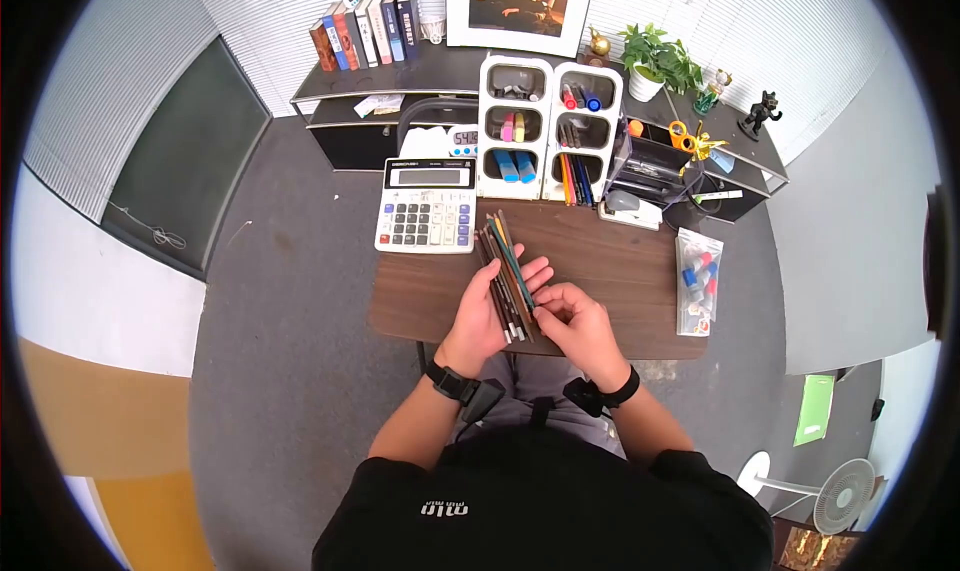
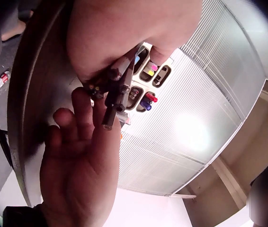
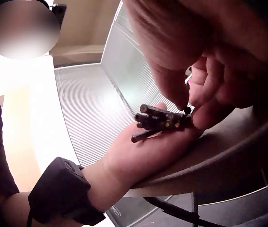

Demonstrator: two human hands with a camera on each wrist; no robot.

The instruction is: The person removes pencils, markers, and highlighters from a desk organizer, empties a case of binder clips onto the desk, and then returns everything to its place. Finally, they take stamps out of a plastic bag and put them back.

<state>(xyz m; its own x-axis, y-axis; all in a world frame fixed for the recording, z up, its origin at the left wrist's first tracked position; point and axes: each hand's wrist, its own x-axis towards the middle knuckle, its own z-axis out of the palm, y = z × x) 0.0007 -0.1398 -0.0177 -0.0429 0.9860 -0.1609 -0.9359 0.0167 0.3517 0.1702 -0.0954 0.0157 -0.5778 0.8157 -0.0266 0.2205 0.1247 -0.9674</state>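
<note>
A bundle of pencils (image 1: 506, 271), mostly dark brown with a teal one and a yellowish one among them, lies across the palm of my left hand (image 1: 474, 319). The left thumb holds the bundle down, and the left fingers reach out beneath it. My right hand (image 1: 586, 339) is at the bundle's right side, its thumb and forefinger pinching a pencil near the end closest to me. In the right wrist view, the pencil ends (image 3: 155, 122) stick out unevenly over the left palm, with the right fingertips at their edge.
Behind the hands stands a white organizer (image 1: 548, 131) with markers, highlighters and pencils in its compartments. A calculator (image 1: 428, 206) sits to the left. On the right are a clear pouch (image 1: 697, 283) with red and blue items and a stapler-like white object (image 1: 630, 214). The brown desk (image 1: 640, 306) has a rounded edge.
</note>
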